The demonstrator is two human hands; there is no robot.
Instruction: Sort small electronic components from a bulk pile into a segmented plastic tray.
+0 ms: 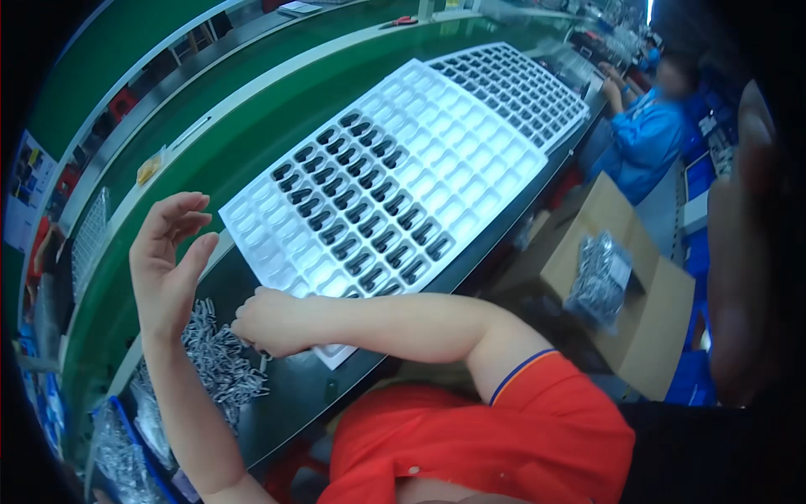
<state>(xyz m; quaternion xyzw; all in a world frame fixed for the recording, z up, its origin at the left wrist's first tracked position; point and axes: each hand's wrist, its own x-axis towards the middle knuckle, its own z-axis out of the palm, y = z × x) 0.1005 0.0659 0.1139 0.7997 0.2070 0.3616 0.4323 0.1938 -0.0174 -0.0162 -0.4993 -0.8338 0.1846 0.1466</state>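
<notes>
My left hand (pixel 172 265) is raised above the green bench, left of the white tray. Its fingers are curved with the thumb apart, and nothing shows in it. My right hand (pixel 275 322) reaches across to a pile of small bent metal pieces (pixel 220 357), its fingers curled down at the pile's edge; whatever they hold is hidden. Just beyond the right forearm lies a white moulded tray (pixel 495 189) with rows of pockets. Black parts (pixel 353 189) fill its middle rows, while pockets at both ends have no black parts.
Behind the tray lies another tray (pixel 537 92) with dark parts. An open cardboard box (pixel 604 227) stands at the right, with a clear bag of metal pieces (pixel 601 277). A co-worker in blue (pixel 646 130) sits farther along the bench. Red-handled pliers (pixel 401 23) rest at the back.
</notes>
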